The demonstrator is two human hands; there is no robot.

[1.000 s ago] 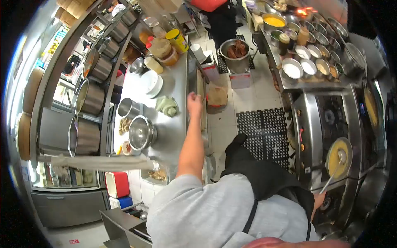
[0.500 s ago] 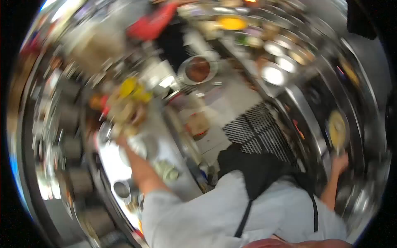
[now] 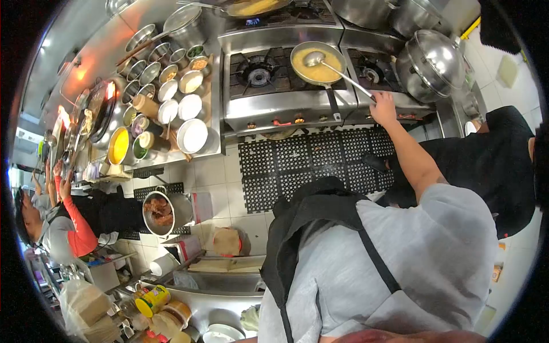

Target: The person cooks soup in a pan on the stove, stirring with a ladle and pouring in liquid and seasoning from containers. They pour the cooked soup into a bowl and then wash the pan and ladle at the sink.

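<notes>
My right hand [image 3: 382,107] is closed around the dark end of a long-handled metal ladle [image 3: 343,74]. The ladle's bowl rests in a frying pan [image 3: 298,50] that holds a yellowish liquid or sauce [image 3: 329,71]. This pan sits on the stove with its black handle [image 3: 332,103] pointing toward me, untouched by my hand. My left hand is out of sight; only a sliver of arm may show at the bottom edge, beside the counter [image 3: 200,297].
Gas burners [image 3: 258,75] flank the pan, and a large domed steel pot [image 3: 432,66] stands right. Left are several bowls [image 3: 192,137] of ingredients. A big pot [image 3: 157,228] of reddish-brown food is lower left. A co-worker in black [image 3: 474,166] stands right, another with red sleeves [image 3: 83,228] left.
My view has swung from the side counter round to the stove. My left arm, earlier reaching over that counter, has dropped out of view. My right hand stays on the ladle.
</notes>
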